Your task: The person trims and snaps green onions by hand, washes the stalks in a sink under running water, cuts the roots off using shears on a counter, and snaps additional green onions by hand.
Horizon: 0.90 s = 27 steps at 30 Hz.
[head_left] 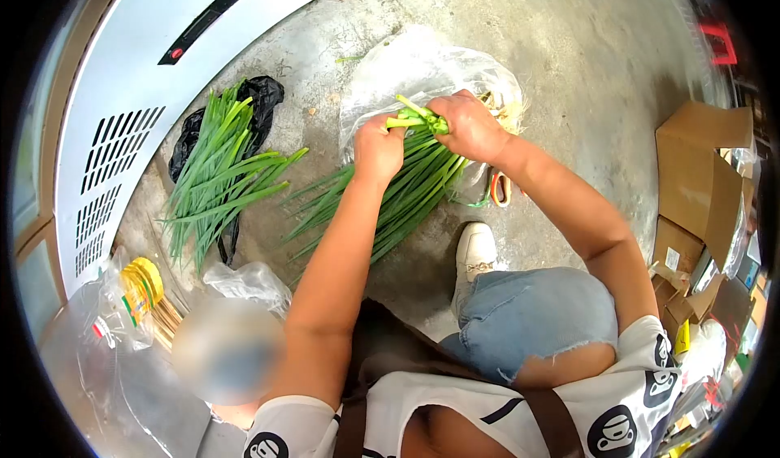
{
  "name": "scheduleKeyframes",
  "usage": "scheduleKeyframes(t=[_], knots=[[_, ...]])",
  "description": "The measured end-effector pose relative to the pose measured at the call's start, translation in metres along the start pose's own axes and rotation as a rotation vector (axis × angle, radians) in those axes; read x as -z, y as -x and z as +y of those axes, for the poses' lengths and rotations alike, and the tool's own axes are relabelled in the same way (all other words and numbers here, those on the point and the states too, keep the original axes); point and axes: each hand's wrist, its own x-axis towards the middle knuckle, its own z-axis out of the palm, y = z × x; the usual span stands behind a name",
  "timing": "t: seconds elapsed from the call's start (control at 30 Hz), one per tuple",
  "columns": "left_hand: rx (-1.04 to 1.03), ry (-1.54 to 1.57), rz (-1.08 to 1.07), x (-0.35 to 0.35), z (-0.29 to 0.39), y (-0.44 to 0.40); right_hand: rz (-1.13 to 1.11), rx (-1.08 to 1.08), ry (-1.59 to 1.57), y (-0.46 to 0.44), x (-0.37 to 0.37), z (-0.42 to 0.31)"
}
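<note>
Rough grey concrete floor [585, 84], stained in places, fills the middle of a cluttered room. A white appliance [122, 92] with three slotted vent panels stands along the left; open cardboard boxes [691, 186] crowd the right. Two piles of long green stalks lie on the floor: the left pile [215, 165] rests on a black plastic bag [262, 100], and the middle pile [414, 182] lies under the hands, its pale root ends by a clear plastic bag [406, 64]. One looped orange handle [500, 188] sits just beside it. One beige shoe [476, 251] is planted near the pile. Two bare hands meet above it: the left hand [379, 149] and right hand [467, 126] both have fingers closed, gripping one small folded green bunch [420, 118] between them.
</note>
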Motion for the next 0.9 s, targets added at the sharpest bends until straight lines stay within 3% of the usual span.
scheduleKeyframes(t=[0.07, 0.13, 0.2, 0.23, 0.27, 0.33, 0.37, 0.43, 0.5, 0.53, 0.6, 0.63, 0.67, 0.73, 0.77, 0.83, 0.87, 0.9], knots=[[0.194, 0.111, 0.083, 0.019, -0.007, -0.010, -0.082, -0.100, -0.028, 0.000, 0.015, 0.006], [0.186, 0.128, 0.109, 0.037, -0.023, -0.018, -0.210, -0.482, -0.322, 0.004, 0.031, 0.003], [-0.104, 0.020, 0.042, 0.044, -0.019, -0.014, -0.302, -0.521, -0.417, -0.001, 0.027, 0.013], [-0.003, 0.097, -0.108, 0.040, -0.006, -0.010, -0.293, -0.475, -0.468, -0.006, 0.031, 0.012], [-0.006, 0.099, -0.105, 0.045, 0.005, -0.007, -0.286, -0.431, -0.517, -0.010, 0.034, 0.011], [0.035, -0.158, -0.134, 0.048, 0.024, -0.003, -0.283, -0.423, -0.480, -0.017, 0.044, 0.014], [-0.139, -0.458, -0.095, 0.058, 0.011, -0.009, -0.261, -0.455, -0.546, -0.017, 0.051, 0.017], [-0.308, -0.777, -0.034, 0.086, -0.005, -0.014, -0.224, -0.523, -0.600, -0.008, 0.066, 0.022], [-0.196, -0.856, -0.087, 0.115, -0.006, -0.021, 0.036, -0.503, -0.824, -0.002, 0.076, 0.027], [-0.209, -0.858, -0.086, 0.112, -0.005, -0.019, 0.049, -0.502, -0.821, 0.000, 0.080, 0.028], [-0.326, -1.182, 0.063, 0.109, -0.005, -0.014, 0.072, -0.524, -0.495, 0.004, 0.083, 0.030], [-0.318, -0.753, -0.077, 0.098, 0.015, -0.011, 0.073, -0.559, -0.226, 0.002, 0.090, 0.011], [-0.292, -0.320, -0.209, 0.079, 0.046, -0.003, 0.070, -0.569, -0.226, 0.000, 0.089, 0.003], [-0.369, 0.092, -0.265, 0.039, 0.095, 0.008, 0.098, -0.492, -0.558, -0.005, 0.086, -0.010], [-0.373, 0.098, -0.270, 0.020, 0.104, 0.007, 0.100, -0.497, -0.552, -0.007, 0.085, -0.020], [-0.308, 0.556, -0.382, -0.007, 0.118, -0.001, 0.286, -0.334, -0.490, -0.012, 0.086, -0.039], [-0.315, 0.559, -0.388, -0.012, 0.121, -0.002, 0.292, -0.336, -0.484, -0.014, 0.088, -0.042], [-0.302, 0.638, -0.380, -0.016, 0.124, -0.003, 0.275, -0.387, -0.664, -0.018, 0.092, -0.046]])
